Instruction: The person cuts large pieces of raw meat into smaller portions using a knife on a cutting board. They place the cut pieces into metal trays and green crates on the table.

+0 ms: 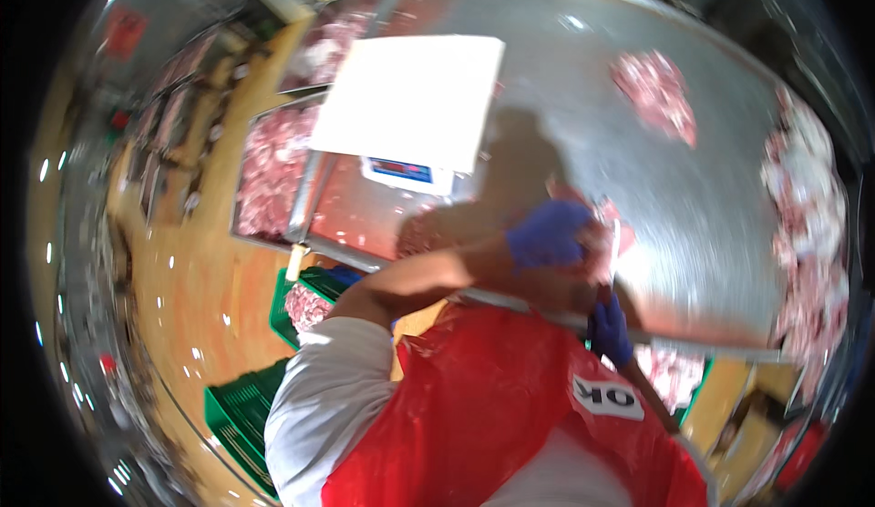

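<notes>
My left hand (pixel 550 235), in a blue glove, reaches across to the table's near edge. Its fingers are closed on a piece of raw meat (pixel 594 245) lying on the steel. My right hand (pixel 610 328), also blue-gloved, is wrapped round the handle of a knife (pixel 615 241) at the table edge. The knife's pale, blurred blade points away from me, beside the meat. Some darker meat (pixel 418 234) lies left of my left hand, partly behind my forearm.
The steel table (pixel 565 61) carries a scale (pixel 410 97) with a white plate, a meat piece (pixel 656 92) and a meat heap (pixel 807 206) at right. A meat-filled tray (pixel 269 174) stands left. Green crates (pixel 246 416) sit below, and meat (pixel 670 375) lies in one under the right edge.
</notes>
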`<state>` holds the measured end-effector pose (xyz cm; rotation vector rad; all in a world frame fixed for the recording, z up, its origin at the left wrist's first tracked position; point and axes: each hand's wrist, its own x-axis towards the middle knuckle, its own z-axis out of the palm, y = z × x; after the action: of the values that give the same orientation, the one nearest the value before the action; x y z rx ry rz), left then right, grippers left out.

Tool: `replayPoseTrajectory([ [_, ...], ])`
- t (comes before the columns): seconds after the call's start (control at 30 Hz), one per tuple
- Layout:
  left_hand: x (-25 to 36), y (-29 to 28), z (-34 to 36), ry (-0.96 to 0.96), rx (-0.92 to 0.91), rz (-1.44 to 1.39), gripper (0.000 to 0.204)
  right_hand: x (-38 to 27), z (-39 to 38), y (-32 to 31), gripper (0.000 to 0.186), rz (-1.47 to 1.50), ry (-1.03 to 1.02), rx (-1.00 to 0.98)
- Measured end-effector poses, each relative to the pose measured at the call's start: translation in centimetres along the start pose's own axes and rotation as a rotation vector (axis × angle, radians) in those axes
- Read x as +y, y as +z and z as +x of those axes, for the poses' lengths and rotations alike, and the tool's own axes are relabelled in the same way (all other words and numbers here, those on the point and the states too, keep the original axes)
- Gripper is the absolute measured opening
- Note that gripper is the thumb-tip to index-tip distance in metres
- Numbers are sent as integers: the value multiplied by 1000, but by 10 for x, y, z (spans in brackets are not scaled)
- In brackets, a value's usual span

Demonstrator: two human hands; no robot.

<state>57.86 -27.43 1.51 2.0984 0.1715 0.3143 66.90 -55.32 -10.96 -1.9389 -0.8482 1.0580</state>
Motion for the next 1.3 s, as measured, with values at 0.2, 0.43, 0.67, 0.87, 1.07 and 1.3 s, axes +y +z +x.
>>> replayPoseTrajectory([
  [0.2, 39, 8, 51, 365, -94, 30, 30, 97, 129, 28, 27, -40, -846, 333],
  [0.43, 4, 23, 70, 682, 550, 82, 30, -10, 57, 17, 27, 329, 126, -364],
  [0.67, 110, -175, 65, 486, 547, 90, 33, -67, 77, -43, 19, 779, -170, 225],
  [0.87, 40, -350, 62, 203, 779, 122, 23, 42, 14, -96, 19, 693, 2, 463],
  [1.07, -32, -49, 52, 618, 427, 738, 39, 41, 5, -59, 21, 759, 122, 524],
  [1.3, -94, 119, 67, -462, 210, 898, 49, 8, 0, -51, 13, 726, 78, 501],
])
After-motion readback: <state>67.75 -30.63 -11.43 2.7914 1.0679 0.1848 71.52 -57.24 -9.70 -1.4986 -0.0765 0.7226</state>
